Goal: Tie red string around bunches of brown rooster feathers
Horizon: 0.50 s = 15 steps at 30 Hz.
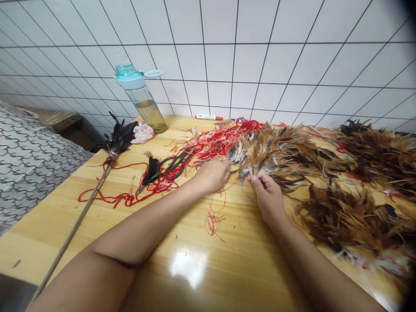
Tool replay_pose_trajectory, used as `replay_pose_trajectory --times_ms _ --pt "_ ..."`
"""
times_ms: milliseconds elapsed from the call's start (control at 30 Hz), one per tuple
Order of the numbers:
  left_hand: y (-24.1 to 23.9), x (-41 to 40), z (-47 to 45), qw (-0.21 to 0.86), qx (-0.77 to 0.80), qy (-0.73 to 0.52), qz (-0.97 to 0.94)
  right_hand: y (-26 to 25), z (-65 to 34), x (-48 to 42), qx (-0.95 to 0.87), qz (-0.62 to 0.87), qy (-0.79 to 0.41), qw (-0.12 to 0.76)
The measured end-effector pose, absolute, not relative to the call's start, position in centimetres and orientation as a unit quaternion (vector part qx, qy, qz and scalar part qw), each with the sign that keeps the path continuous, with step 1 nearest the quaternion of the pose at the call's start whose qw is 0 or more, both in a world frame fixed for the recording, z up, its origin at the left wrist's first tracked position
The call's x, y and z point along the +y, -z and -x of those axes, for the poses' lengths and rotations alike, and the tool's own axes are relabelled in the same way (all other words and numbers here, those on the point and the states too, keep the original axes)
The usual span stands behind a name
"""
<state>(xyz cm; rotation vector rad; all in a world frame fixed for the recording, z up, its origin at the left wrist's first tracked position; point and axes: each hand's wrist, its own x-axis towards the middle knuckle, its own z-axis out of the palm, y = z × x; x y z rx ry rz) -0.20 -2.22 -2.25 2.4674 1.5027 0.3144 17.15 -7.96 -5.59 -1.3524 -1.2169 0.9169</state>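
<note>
My left hand (pixel 214 175) is closed, its fingers curled over at the left edge of a brown feather pile (pixel 279 151); whatever it holds is hidden behind the knuckles. With thumb and forefinger my right hand (pixel 268 197) pinches a feather at the near edge of that same pile. Pale grey quills (pixel 237 152) show between the two hands. Just beyond my left hand lies a tangle of red string and shreds (pixel 221 141). Dark-handled scissors (pixel 175 164) rest among red cord to the left.
A stick with black feathers tied at its top (pixel 118 136) slants along the left edge. Behind stand a teal-lidded water bottle (pixel 147 108), crumpled pinkish plastic (pixel 143 132) and a marker (pixel 208 117) by the tiled wall. More feather bunches (pixel 360 216) cover the right side.
</note>
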Motion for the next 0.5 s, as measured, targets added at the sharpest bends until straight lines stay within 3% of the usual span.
replay_pose_trajectory --times_ms 100,333,500 --pt "1.8 -1.8 0.7 0.216 0.514 -0.198 -0.806 5.7 -17.2 -7.9 -0.513 0.567 -0.375 0.524" --pt "1.7 -2.2 -0.4 0.599 0.414 -0.328 -0.602 6.1 -17.3 -7.7 -0.511 0.562 -0.380 0.528" --pt "2.3 -3.2 -1.6 0.664 0.371 -0.362 -0.538 6.3 -17.4 -7.6 -0.531 0.561 -0.363 0.521"
